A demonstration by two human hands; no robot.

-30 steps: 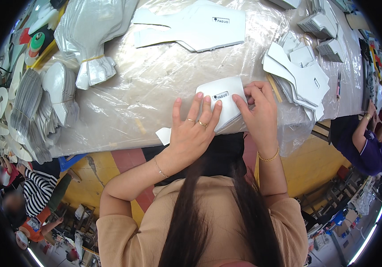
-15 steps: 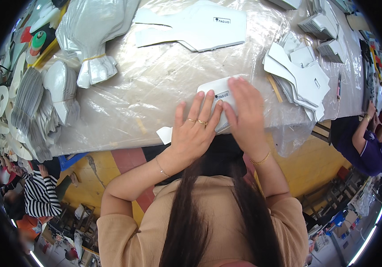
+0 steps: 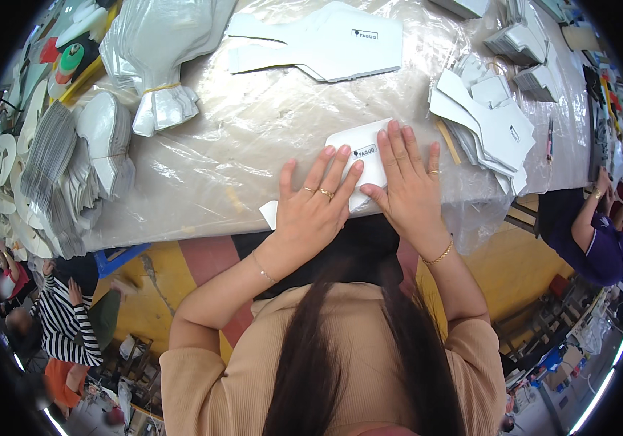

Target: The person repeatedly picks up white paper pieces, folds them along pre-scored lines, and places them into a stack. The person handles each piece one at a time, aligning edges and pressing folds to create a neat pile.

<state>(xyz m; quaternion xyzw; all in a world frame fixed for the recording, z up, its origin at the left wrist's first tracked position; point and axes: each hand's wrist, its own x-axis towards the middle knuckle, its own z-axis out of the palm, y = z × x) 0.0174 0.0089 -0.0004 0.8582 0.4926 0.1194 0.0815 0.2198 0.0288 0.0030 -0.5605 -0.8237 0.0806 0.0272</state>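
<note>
A flat white cut piece [image 3: 374, 172] with a small dark printed mark lies at the table's near edge. Across its left side rests my left hand [image 3: 313, 201], fingers spread and flat, with rings on it. My right hand [image 3: 414, 190] lies flat along the piece's right side, its fingers stretched out and thumb apart. Both palms hide much of the piece. A white corner [image 3: 270, 214] sticks out left of my left wrist; whether it belongs to the same piece is hidden.
Beyond my hands lie larger white cut pieces [image 3: 333, 52] with a printed mark. A loose white stack [image 3: 493, 134] sits to the right, near a slim pen-like tool [image 3: 550, 138]. Banded bundles [image 3: 111, 145] crowd the left. Plastic sheeting [image 3: 239, 145] covers the table. Other people sit at both sides.
My right hand, blurred before, has shifted slightly right and now lies flat and still, showing more of the white piece and its mark. My left hand stays nearly in place.
</note>
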